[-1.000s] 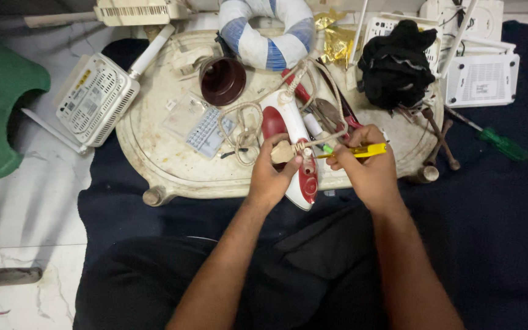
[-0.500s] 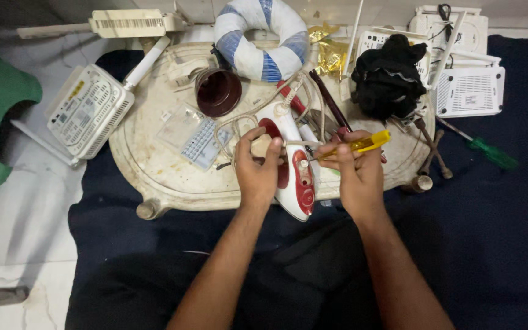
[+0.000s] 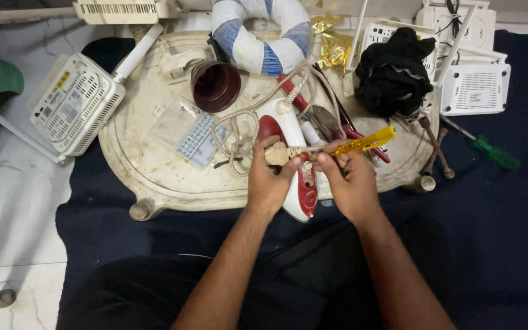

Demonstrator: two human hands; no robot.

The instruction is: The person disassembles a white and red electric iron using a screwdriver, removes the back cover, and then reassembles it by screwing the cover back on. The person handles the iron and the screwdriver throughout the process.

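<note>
**Plug and screwdriver held over the iron**

Two hands are seen at the near edge of the oval counter [image 3: 154, 183]. One beige plug [image 3: 276, 153] is gripped in the closed left hand [image 3: 268, 180], and one yellow screwdriver [image 3: 362, 143] is pinched in the closed right hand [image 3: 348, 183]. One red and white iron [image 3: 294, 177] is laid beneath them, partly hidden by the hands. One cord [image 3: 239, 131] is looped on the counter beside the iron. One brown cup [image 3: 216, 85] is set further back, and one blue and white ring [image 3: 263, 33] behind it. One black cloth [image 3: 395, 70] is heaped at the right. Three white routers are counted: one [image 3: 74, 104] at the left and two [image 3: 475, 88] at the right. One green screwdriver [image 3: 490, 153] is laid on the dark mat [image 3: 502, 244].

Compared with half a second ago, the hands are drawn closer together, and the plug is held nearer the iron's lower half. The iron, cup and routers are left as they were.

The yellow screwdriver's long axis is run nearly level, slightly raised to the right; its tip is pointed left at the plug, its handle out to the right. The iron's long axis is run from far to near, ending toward the person.
</note>
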